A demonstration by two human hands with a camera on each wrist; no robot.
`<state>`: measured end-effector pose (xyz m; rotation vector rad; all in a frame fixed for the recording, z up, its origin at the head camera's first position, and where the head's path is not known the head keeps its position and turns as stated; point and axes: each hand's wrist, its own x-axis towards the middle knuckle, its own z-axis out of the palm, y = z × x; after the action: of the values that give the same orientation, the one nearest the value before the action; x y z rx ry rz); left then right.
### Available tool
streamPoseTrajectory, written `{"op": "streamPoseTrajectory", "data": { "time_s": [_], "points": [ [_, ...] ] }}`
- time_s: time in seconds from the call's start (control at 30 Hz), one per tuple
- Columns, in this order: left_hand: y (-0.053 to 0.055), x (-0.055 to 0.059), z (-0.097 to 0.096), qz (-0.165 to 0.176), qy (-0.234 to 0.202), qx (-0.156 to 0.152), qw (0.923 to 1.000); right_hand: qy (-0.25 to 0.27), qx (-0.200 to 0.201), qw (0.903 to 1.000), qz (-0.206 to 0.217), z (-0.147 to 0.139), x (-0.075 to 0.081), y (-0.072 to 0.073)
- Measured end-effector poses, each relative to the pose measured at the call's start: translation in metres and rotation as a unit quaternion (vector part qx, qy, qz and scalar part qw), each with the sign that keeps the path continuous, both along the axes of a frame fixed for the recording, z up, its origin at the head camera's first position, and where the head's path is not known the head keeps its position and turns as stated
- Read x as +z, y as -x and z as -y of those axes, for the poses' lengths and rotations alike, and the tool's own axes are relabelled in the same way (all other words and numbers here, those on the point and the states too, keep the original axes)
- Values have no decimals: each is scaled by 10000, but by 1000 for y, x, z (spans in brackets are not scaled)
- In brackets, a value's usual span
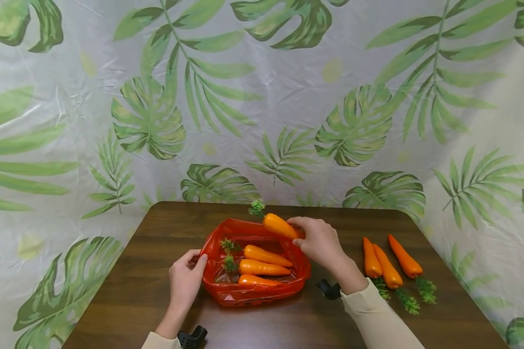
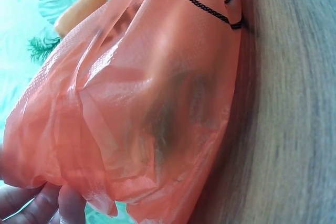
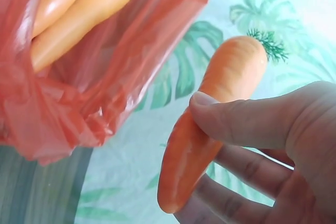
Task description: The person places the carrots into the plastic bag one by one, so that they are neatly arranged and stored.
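Note:
A red plastic bag (image 1: 262, 294) lies open-mouthed on the table, with several orange carrots (image 1: 265, 267) inside, their green tops toward the left. My left hand (image 1: 187, 276) pinches the bag's left rim between thumb and fingers; in the left wrist view its fingers (image 2: 44, 203) show at the bag's edge. Above the far right part of the bag, my right hand (image 1: 320, 241) grips another carrot (image 1: 280, 226) near its tapered end, green top pointing left. The right wrist view shows the thumb across this carrot (image 3: 236, 69) and the fingers behind it.
On the right side of the brown wooden table (image 1: 157, 242) lie three more carrots (image 1: 386, 266), tips pointing away and leafy tops toward the front. A leaf-patterned sheet (image 1: 288, 97) hangs behind the table. Black wrist devices (image 1: 329, 289) sit at both wrists.

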<state>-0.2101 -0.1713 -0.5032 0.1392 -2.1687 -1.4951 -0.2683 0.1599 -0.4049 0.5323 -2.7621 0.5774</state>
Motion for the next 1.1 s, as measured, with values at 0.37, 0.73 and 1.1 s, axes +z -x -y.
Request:
{"op": "streamPoseTrajectory", "data": {
  "time_s": [0.37,0.73,1.1],
  "points": [
    [0,0,0,-19,22,39,10000,-324,295,9990,-54,21,-5,6],
    [-1,-1,1,-10,9,79,10000,-491,682,9964,117,35,-14,23],
    [1,-2,0,-105,59,155,9998,-667,1144,9898,524,43,-21,40]
  ]
}}
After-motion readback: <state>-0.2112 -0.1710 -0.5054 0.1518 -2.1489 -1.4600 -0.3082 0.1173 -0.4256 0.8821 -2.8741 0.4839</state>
